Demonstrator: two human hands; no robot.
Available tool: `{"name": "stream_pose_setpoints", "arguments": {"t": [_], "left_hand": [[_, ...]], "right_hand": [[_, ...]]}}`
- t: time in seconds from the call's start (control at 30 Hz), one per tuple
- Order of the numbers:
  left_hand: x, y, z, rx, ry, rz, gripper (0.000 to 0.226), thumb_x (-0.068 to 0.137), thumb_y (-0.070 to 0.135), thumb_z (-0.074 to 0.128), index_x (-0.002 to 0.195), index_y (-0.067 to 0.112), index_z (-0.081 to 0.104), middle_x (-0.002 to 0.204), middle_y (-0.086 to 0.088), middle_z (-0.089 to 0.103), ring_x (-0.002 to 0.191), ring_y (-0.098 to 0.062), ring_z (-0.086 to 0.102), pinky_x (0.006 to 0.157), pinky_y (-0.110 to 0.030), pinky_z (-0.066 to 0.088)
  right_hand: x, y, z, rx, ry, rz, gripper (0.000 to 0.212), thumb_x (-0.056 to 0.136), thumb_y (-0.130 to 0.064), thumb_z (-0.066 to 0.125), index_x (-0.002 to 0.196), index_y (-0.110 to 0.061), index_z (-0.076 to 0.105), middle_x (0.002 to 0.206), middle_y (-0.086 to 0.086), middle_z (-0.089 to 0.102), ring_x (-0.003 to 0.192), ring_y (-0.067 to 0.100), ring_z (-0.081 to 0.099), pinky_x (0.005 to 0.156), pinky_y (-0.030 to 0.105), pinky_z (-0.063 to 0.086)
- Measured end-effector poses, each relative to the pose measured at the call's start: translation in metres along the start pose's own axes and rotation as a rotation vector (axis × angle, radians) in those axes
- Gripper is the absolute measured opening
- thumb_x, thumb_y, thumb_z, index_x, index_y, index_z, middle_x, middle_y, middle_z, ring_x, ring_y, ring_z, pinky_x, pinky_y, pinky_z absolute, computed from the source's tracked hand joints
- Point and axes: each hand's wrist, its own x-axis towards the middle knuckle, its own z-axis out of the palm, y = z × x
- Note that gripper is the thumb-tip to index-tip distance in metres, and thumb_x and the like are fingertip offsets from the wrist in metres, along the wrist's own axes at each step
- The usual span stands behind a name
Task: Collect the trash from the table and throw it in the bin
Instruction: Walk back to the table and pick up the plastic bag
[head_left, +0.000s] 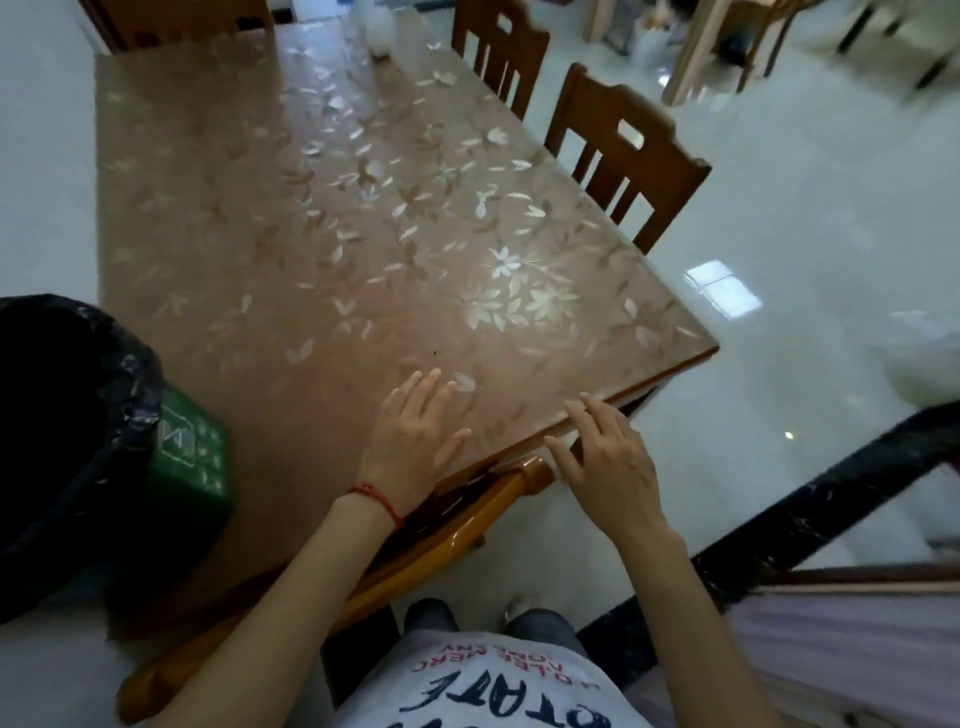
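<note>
Table (363, 234): no trash visible on it.
Bin (67, 441): black-lined, left of frame.
Left hand (415, 441): flat, empty.
Right hand (608, 457): fingers spread, empty.
Progress: seemingly finished.

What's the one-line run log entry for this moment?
left hand: flat on table, empty | right hand: open over table edge, empty | bin: left, black-lined | trash: none visible

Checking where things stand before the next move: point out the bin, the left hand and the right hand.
bin (136, 374): head view, on its bag-lined rim.
left hand (413, 441): head view, back of the hand.
right hand (610, 465): head view, back of the hand.
</note>
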Motion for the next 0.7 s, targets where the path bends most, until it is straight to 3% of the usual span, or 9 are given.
{"name": "stream_pose_setpoints", "arguments": {"t": [0.17,0.27,0.7], "left_hand": [[0.045,0.053,0.021,0.013,-0.065,0.152,0.055,0.089,0.038,0.048,0.133,0.006,0.039,0.141,-0.018,0.043,0.133,-0.032,0.036,0.11,-0.045,0.029],[0.073,0.09,0.035,-0.03,-0.077,0.221,0.054,0.087,0.035,0.054,0.13,0.004,0.044,0.138,-0.02,0.046,0.131,-0.034,0.039,0.109,-0.047,0.03],[0.165,0.248,0.089,-0.032,-0.277,0.609,0.059,0.091,0.047,0.039,0.14,0.017,0.026,0.153,-0.007,0.023,0.142,-0.024,0.013,0.115,-0.039,0.013]], "right_hand": [[-0.009,0.063,-0.022,-0.009,0.069,0.158,0.044,0.085,-0.03,0.062,0.12,-0.003,0.056,0.124,0.02,0.058,0.115,0.035,0.055,0.091,0.045,0.047],[-0.018,0.102,-0.033,-0.021,0.103,0.266,0.044,0.084,-0.027,0.065,0.118,-0.001,0.057,0.122,0.023,0.059,0.113,0.037,0.056,0.091,0.046,0.047],[-0.084,0.228,-0.075,-0.046,0.218,0.728,0.047,0.087,-0.03,0.061,0.124,-0.001,0.053,0.13,0.021,0.053,0.124,0.034,0.047,0.098,0.047,0.041]]}}
